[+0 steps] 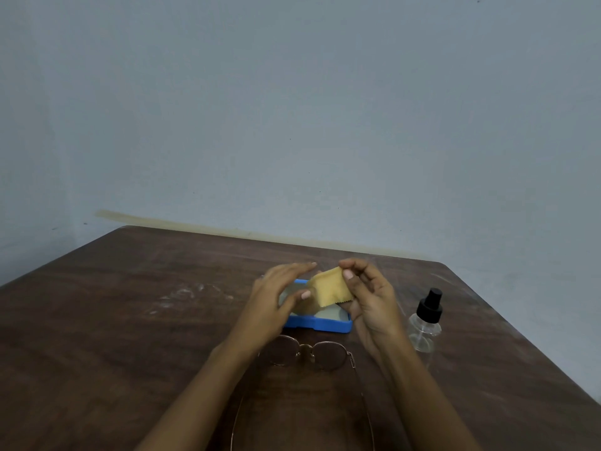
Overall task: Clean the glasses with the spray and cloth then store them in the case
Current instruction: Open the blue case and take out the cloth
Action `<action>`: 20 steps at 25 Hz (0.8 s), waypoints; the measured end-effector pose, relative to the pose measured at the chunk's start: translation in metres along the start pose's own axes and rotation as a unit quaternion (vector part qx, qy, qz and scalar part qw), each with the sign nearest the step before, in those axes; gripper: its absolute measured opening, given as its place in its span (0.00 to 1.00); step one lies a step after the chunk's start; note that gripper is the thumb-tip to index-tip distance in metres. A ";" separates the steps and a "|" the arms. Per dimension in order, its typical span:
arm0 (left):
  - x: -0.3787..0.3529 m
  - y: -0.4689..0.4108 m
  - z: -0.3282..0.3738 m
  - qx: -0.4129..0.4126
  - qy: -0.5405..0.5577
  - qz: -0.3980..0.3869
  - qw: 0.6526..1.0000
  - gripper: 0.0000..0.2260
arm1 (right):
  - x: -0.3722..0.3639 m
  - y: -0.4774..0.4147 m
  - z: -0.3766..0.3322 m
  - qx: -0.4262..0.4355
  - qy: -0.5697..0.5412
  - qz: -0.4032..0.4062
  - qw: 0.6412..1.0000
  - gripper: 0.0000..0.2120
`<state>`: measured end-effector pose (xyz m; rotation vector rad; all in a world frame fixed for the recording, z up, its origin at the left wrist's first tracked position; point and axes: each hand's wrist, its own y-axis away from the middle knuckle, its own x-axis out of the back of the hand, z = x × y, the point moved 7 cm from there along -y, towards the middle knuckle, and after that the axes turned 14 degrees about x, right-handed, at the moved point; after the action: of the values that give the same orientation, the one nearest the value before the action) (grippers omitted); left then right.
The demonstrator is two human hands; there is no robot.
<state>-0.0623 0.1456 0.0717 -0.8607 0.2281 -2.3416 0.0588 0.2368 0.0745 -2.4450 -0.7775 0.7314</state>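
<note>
A yellow cloth (330, 288) with a zigzag edge is pinched between the thumb and fingers of my right hand (370, 304), held above the blue glasses case (322, 323). My left hand (276, 297) hovers just left of the cloth with fingers spread, and its thumb is near a clear wrapper over the case. The case lies open on the brown table (130, 320), partly hidden by both hands. The round metal-framed glasses (309, 351) rest on the table in front of the case, their arms unfolded toward me. A clear spray bottle (426, 323) with a black nozzle stands to the right.
The table's right edge (527, 340) runs diagonally close to the spray bottle. Pale smudges (192, 296) mark the tabletop left of the case. A grey-blue wall (292, 125) rises behind the table's far edge.
</note>
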 end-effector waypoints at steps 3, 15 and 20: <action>-0.001 0.000 0.001 0.016 0.031 -0.004 0.999 0.17 | -0.005 -0.002 0.001 -0.003 -0.051 -0.011 0.999 0.15; 0.032 0.005 0.001 0.082 0.079 0.143 0.983 0.02 | -0.010 -0.004 -0.024 0.119 0.145 -0.017 0.982 0.12; 0.031 0.005 -0.016 0.196 0.160 0.151 0.956 0.05 | -0.027 0.003 -0.023 0.159 0.255 -0.115 0.947 0.16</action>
<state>-0.0882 0.1220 0.0741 -0.2325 0.0205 -2.1205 0.0551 0.2114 0.0995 -2.0660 -0.6584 0.1061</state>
